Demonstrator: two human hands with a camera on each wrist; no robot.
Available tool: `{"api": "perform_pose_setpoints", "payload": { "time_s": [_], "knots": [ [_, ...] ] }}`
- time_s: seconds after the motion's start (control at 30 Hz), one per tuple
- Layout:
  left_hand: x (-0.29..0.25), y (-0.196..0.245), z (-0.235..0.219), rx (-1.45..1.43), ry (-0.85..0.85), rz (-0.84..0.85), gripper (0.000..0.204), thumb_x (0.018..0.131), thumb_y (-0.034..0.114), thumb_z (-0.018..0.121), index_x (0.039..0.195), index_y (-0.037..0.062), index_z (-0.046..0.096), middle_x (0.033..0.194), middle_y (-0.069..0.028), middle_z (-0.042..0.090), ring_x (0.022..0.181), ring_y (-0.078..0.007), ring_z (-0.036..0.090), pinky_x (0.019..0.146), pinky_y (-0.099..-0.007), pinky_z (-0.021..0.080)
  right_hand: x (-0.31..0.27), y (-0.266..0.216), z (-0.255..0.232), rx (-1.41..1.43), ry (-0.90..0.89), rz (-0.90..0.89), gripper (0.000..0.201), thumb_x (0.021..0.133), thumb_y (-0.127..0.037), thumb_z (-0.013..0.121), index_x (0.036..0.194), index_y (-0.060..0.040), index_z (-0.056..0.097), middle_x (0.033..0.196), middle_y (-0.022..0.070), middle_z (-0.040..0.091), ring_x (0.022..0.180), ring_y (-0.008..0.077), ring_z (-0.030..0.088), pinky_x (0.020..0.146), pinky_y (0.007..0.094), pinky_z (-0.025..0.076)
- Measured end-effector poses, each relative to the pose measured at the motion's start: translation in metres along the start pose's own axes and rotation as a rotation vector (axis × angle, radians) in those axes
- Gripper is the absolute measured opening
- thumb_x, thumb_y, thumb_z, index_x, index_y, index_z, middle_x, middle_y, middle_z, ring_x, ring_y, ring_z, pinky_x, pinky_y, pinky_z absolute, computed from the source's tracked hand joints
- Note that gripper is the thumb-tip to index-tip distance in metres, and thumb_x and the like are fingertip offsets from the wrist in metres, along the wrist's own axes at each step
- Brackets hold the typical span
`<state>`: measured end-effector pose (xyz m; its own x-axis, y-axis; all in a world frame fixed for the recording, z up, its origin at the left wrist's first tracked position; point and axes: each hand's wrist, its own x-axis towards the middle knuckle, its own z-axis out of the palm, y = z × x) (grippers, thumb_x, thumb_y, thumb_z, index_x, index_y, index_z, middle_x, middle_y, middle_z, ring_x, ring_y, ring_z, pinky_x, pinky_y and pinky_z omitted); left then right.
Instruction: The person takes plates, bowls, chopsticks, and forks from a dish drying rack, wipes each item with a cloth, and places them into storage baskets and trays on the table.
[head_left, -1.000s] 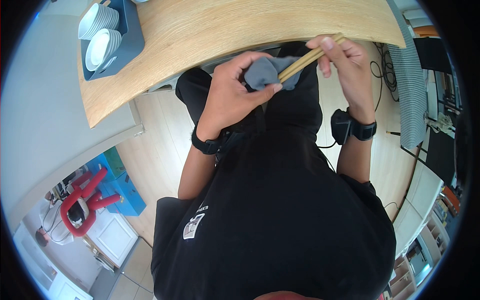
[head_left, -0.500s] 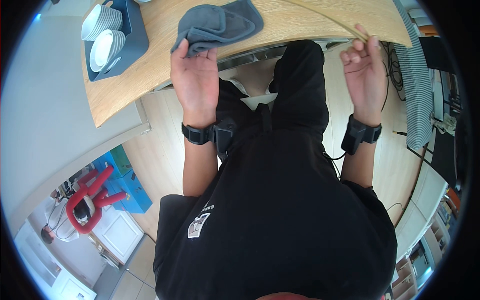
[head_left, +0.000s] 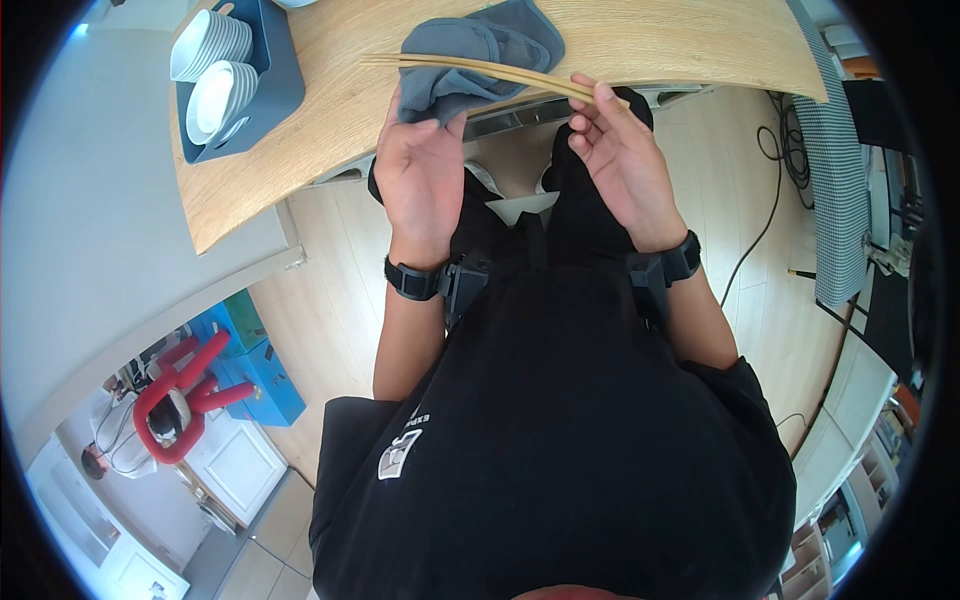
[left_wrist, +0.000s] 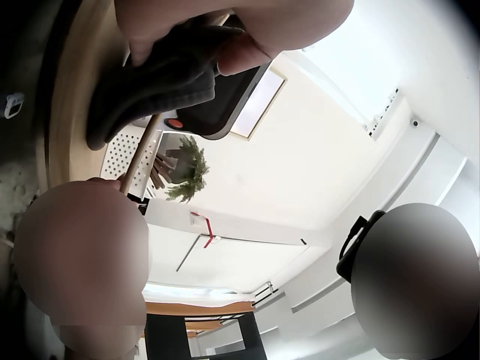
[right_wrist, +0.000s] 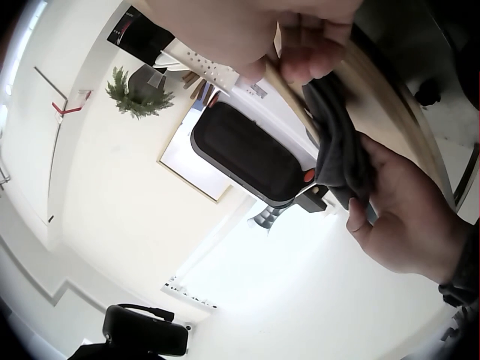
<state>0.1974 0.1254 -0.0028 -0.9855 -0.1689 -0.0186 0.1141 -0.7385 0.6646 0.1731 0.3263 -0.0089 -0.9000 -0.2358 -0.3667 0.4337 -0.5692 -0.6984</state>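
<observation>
A grey cloth [head_left: 450, 42] hangs folded over the table's near edge in the head view. My left hand [head_left: 425, 190], palm up, grips its near corner, the thumb over the fabric and the fingers partly hidden beneath. With fingertips and thumb, my right hand [head_left: 628, 170] pinches the thick ends of a few wooden chopsticks [head_left: 530, 76]. Their thin tips point left and cross over the cloth. From the right wrist, the left hand [right_wrist: 409, 214] shows with its thumb against the bunched cloth [right_wrist: 341, 154], close beside the chopsticks [right_wrist: 296, 101].
At the table's left, a blue-grey basket [head_left: 285, 75] holds stacked white bowls [head_left: 212, 45]. The wooden table [head_left: 690, 35] curves in front of me. A black rectangular pan [right_wrist: 247, 154] and a potted plant [right_wrist: 139, 94] appear beyond it in the right wrist view.
Earlier the cloth was bunched around the chopstick ends above my lap. It then opened out onto the table, with the chopsticks drawn away right. Now the chopsticks are back left, over the cloth.
</observation>
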Motion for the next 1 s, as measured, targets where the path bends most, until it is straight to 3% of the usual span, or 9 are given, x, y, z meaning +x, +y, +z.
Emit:
{"api": "perform_pose_setpoints", "payload": {
  "time_s": [0.1, 0.23, 0.3, 0.4, 0.43, 0.67, 0.73, 1.0],
  "knots": [
    [0.000, 0.007, 0.006, -0.251, 0.041, -0.024, 0.056, 0.087, 0.016, 0.046, 0.140, -0.0031, 0.040, 0.139, -0.0117, 0.050, 0.129, -0.0246, 0.043, 0.113, -0.0423, 0.030, -0.002, 0.007, -0.002, -0.037, 0.062, -0.025, 0.040, 0.099, -0.028, 0.058, 0.127, 0.0006, 0.058, 0.100, 0.0018, 0.066, 0.082, 0.0064, 0.058, 0.076, 0.0222, 0.050],
    [0.003, 0.003, -0.003, -0.366, 0.005, -0.035, 0.057, 0.088, 0.020, 0.045, 0.141, -0.0025, 0.039, 0.140, -0.0111, 0.048, 0.132, -0.0247, 0.041, 0.113, -0.0435, 0.029, -0.003, 0.012, -0.007, -0.129, 0.069, -0.082, 0.035, 0.095, -0.027, 0.066, 0.117, -0.0013, 0.066, 0.095, 0.0035, 0.069, 0.077, 0.0069, 0.058, 0.074, 0.0225, 0.048],
    [0.005, -0.002, -0.003, -0.062, -0.005, 0.017, 0.050, 0.094, 0.018, 0.047, 0.139, -0.0030, 0.041, 0.137, -0.0111, 0.051, 0.129, -0.0229, 0.045, 0.112, -0.0422, 0.032, -0.004, 0.015, -0.005, -0.200, 0.086, -0.109, 0.032, 0.094, -0.025, 0.067, 0.114, -0.0012, 0.068, 0.092, 0.0031, 0.069, 0.074, 0.0064, 0.057, 0.071, 0.0218, 0.048],
    [0.005, -0.006, 0.003, 0.094, -0.002, 0.017, 0.044, 0.098, 0.012, 0.050, 0.138, -0.0036, 0.043, 0.133, -0.0110, 0.054, 0.125, -0.0203, 0.050, 0.111, -0.0396, 0.036, -0.006, 0.015, 0.000, -0.316, 0.079, -0.165, 0.026, 0.091, -0.020, 0.070, 0.110, -0.0010, 0.071, 0.087, 0.0021, 0.069, 0.069, 0.0049, 0.055, 0.064, 0.0202, 0.046],
    [0.005, -0.006, 0.003, 0.059, -0.018, 0.004, 0.042, 0.098, 0.008, 0.054, 0.137, -0.0032, 0.044, 0.129, -0.0103, 0.057, 0.120, -0.0178, 0.054, 0.108, -0.0366, 0.040, -0.005, 0.015, 0.002, -0.360, 0.058, -0.200, 0.024, 0.090, -0.017, 0.072, 0.108, -0.0008, 0.072, 0.084, 0.0013, 0.068, 0.066, 0.0040, 0.054, 0.061, 0.0194, 0.045],
    [0.000, -0.013, 0.003, 0.108, 0.028, -0.090, 0.036, 0.095, 0.008, 0.062, 0.128, -0.0022, 0.051, 0.124, -0.0086, 0.060, 0.115, -0.0175, 0.057, 0.104, -0.0361, 0.044, 0.000, 0.018, 0.006, -0.562, 0.069, -0.308, 0.022, 0.086, -0.012, 0.076, 0.106, -0.0039, 0.074, 0.085, 0.0007, 0.069, 0.061, 0.0015, 0.050, 0.054, 0.0187, 0.041],
    [0.000, -0.015, 0.003, 0.164, 0.055, -0.118, 0.029, 0.094, 0.009, 0.063, 0.121, -0.0014, 0.056, 0.118, -0.0082, 0.063, 0.110, -0.0170, 0.060, 0.100, -0.0358, 0.046, 0.002, 0.018, 0.008, -0.675, -0.028, -0.457, 0.020, 0.085, -0.011, 0.076, 0.104, -0.0035, 0.075, 0.085, 0.0012, 0.070, 0.062, 0.0017, 0.052, 0.054, 0.0185, 0.041],
    [0.002, -0.018, -0.003, 0.101, 0.105, -0.134, 0.023, 0.094, 0.008, 0.063, 0.115, -0.0002, 0.060, 0.111, -0.0081, 0.066, 0.102, -0.0163, 0.062, 0.094, -0.0345, 0.048, -0.007, 0.014, 0.016, -0.711, -0.097, -0.348, 0.022, 0.084, -0.008, 0.076, 0.106, -0.0015, 0.074, 0.087, 0.0024, 0.070, 0.064, 0.0029, 0.055, 0.055, 0.0187, 0.042]
  ]
}}
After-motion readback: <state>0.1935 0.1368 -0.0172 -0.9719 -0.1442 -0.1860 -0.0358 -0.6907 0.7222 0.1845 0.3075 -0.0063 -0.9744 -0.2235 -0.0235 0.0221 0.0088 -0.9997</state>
